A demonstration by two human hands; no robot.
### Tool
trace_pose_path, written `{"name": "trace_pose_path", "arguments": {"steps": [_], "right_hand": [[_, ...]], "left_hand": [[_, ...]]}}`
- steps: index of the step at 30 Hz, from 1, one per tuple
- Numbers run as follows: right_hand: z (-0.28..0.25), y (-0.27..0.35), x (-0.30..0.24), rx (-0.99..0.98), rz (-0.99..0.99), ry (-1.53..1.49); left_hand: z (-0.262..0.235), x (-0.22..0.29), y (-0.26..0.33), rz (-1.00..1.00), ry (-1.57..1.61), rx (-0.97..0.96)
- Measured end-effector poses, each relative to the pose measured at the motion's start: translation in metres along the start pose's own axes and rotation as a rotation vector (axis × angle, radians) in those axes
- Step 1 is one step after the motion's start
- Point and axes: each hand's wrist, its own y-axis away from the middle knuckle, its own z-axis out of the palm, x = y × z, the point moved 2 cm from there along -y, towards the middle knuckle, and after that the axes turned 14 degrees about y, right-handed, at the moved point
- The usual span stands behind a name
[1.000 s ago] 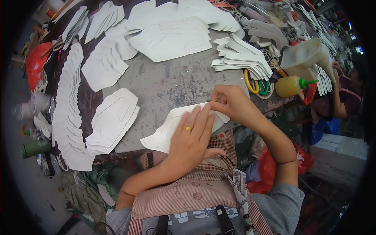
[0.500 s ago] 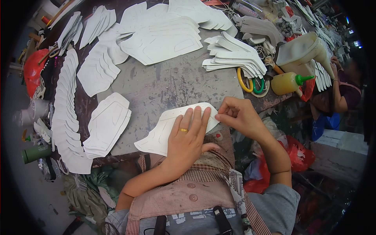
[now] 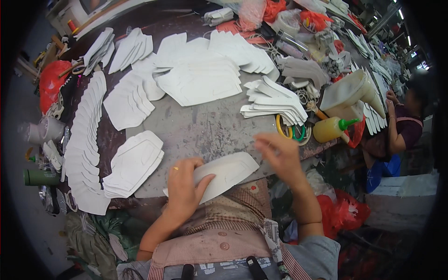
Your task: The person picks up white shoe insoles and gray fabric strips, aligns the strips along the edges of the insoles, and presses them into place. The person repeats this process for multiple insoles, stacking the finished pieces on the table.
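Observation:
A white flat cut piece with faint outline marks, like a shoe-upper panel, is tilted at the table's near edge, above my lap. My left hand grips its left part, thumb on the face towards me and the fingers behind it. A ring shows on one finger. My right hand hovers just off the piece's right end, blurred, with its fingers loosely apart and nothing visible in them. Left of the held piece lies a small stack of similar white panels.
A long overlapping row of white pieces runs down the table's left side. More white stacks lie at the back. Scissors with yellow and green handles, a yellow squeeze bottle and a cloudy plastic container stand right. A person sits far right.
My left hand has gone from lying flat on the panel to gripping it, and the panel is now tilted up. My right hand has come away from its right end. The view has shifted.

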Motion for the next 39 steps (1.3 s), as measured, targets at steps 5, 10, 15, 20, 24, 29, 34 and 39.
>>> {"name": "trace_pose_path", "arguments": {"steps": [5,10,15,20,24,29,34,39], "right_hand": [[-0.011,-0.067,0.049,0.168,-0.244,0.509],[-0.003,-0.068,0.054,0.241,-0.300,0.610],[0.002,-0.061,0.056,0.356,-0.380,0.643],[-0.023,-0.047,0.065,0.216,-0.326,0.388],[-0.083,0.028,0.056,0.852,0.185,0.107],[-0.066,0.052,-0.001,0.464,0.381,-0.454],[0.023,0.019,0.010,-0.066,0.474,-0.725],[0.033,0.023,0.017,0.005,0.462,-0.698]], "left_hand": [[-0.072,0.016,0.022,-0.266,0.473,0.322],[-0.126,-0.013,0.010,-0.047,-0.225,0.405],[-0.017,0.064,-0.057,0.415,-0.139,-0.020],[0.094,0.028,-0.133,0.396,-0.020,-0.214],[0.081,0.029,-0.121,0.472,-0.185,-0.162],[0.005,0.036,-0.141,0.515,-0.490,-0.103],[-0.032,-0.027,-0.192,0.382,-0.514,-0.349],[-0.031,-0.043,-0.197,0.402,-0.494,-0.226]]}}
